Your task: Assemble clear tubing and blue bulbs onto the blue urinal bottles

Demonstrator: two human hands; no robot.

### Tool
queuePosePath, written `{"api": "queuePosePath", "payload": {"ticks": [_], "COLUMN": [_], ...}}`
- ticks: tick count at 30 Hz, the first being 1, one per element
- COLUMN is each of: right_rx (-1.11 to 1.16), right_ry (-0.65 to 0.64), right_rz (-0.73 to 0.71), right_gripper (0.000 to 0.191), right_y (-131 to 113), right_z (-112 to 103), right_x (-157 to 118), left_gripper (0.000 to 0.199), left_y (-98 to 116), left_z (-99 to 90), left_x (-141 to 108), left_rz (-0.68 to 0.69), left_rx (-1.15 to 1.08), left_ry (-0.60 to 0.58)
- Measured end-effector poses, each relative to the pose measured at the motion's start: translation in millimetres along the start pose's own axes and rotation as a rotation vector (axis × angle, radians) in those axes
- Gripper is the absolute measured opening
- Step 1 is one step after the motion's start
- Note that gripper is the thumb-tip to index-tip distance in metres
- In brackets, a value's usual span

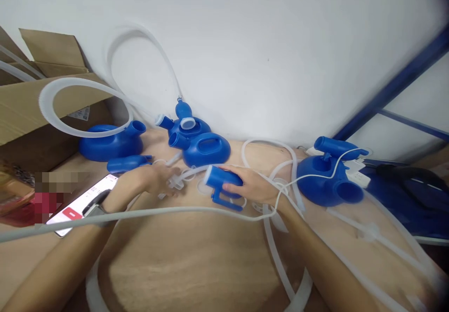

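My left hand (162, 180) is closed, its fingers pinching a translucent plastic fitting (176, 181) where a clear tube (196, 169) begins. Wrapped round a blue plastic cylinder (218, 178) is my right hand (254, 185); a slim side arm sticks out below the cylinder, and its white-rimmed end faces left. A blue urinal bottle (206, 150) with a loop handle stands just behind the hands. Beside my left wrist lies another blue cylinder (128, 163), partly hidden by the hand. White rings and tubing lie near my right hand, partly covered by it.
More blue bottles stand at left (101, 143), back and right, the right bottle (308, 181) with a cylinder on top. Looped hose (52, 115) rises beside a cardboard box (21, 111). A phone (105, 188) lies at left. A white cable (168, 211) crosses over both forearms.
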State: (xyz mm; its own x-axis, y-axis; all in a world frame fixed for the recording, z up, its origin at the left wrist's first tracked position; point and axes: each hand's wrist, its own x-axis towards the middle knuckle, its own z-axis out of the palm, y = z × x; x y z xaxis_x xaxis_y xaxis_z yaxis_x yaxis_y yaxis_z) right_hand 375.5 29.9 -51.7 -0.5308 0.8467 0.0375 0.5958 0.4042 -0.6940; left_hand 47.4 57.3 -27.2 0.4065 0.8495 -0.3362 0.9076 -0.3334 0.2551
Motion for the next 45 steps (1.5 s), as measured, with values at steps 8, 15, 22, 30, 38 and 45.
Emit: {"api": "queuePosePath", "payload": {"ticks": [8,15,22,30,38,45], "right_rx": [-0.036,0.099,0.135,0.199,0.032,-0.092], "right_ry": [0.054,0.11,0.209,0.429,0.362,0.162], "right_rz": [-0.026,-0.133,-0.194,-0.239,-0.245,-0.128], "right_gripper": [0.054,0.058,0.066,0.065,0.063,0.078], "right_y": [0,8,-3,-5,8,18], "right_z": [-3,-11,2,14,7,15], "right_x": [-3,-4,-4,-2,2,4], "left_gripper": [0.028,0.04,0.053,0.053,0.041,0.06], "left_y": [2,19,88,116,94,49], "left_z": [-7.9,-30.6,-9.5,3.8,3.4,-30.3], "left_x": [11,-12,4,17,25,17], "left_rz": [0.136,0.199,0.207,0.347,0.367,0.276], "left_rx": [-0.093,-0.696,-1.395,-1.563,-1.163,-0.693], "left_ry": [0.088,0.386,0.451,0.588,0.569,0.31]}}
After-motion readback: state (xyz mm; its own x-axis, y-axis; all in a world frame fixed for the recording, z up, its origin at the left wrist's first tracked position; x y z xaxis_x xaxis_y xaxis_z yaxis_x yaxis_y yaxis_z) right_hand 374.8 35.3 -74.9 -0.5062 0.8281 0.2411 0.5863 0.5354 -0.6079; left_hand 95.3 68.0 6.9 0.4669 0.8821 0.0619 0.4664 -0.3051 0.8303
